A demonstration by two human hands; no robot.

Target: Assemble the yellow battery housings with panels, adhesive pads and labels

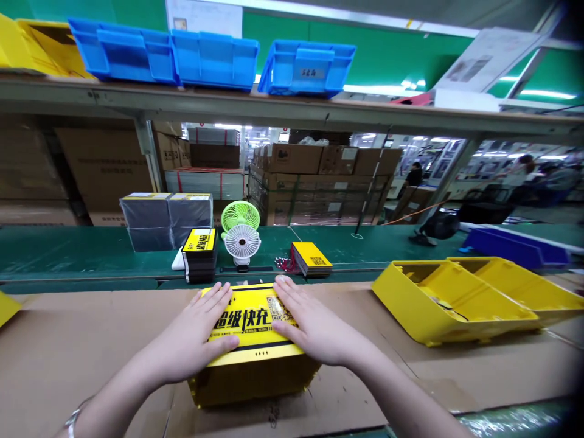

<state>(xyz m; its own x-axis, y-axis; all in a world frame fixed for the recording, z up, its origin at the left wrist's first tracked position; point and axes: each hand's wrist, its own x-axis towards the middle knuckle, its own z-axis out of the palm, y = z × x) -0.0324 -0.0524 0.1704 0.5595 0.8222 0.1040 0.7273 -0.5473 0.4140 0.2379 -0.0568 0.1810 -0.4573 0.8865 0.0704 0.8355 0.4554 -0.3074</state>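
Yellow panel (249,319) w/ bold blk print sits on top of a yellow case (255,383), which rests on the cardboard sheet (68,353) in front of the wearer, approx. mid-view. Panel's long axis runs L–R, crosswise to the wearer, R end a touch farther off. Print is right way up from the wearer's side; QR code at the R end, row of small blk marks along the near edge. Case's near face is in shadow, its long axis L–R too.

L hand (194,331): open, palm down, flat on panel's L end, fingers pointing away & slightly inward, thumb across the near part. R hand (312,325): same on the R end, open & flat, fingers partly over the QR code. Neither is closed round anything. Bracelet (73,420) on L wrist.

R of the case, well apart: two yellow bins (401,304) side by side on the cardboard.

Beyond, on the green bench (387,243), L to R: grey wrapped blocks (146,213), stack w/ yellow printed top (201,252), white fan (242,243) w/ green fan (241,212) just behind, red wires (286,264) next to a yellow-topped pile (312,257), then a blue tray (515,246) far R.

Farther back, cartons (319,191); overhead, shelf (292,109) w/ blue bins (214,61).
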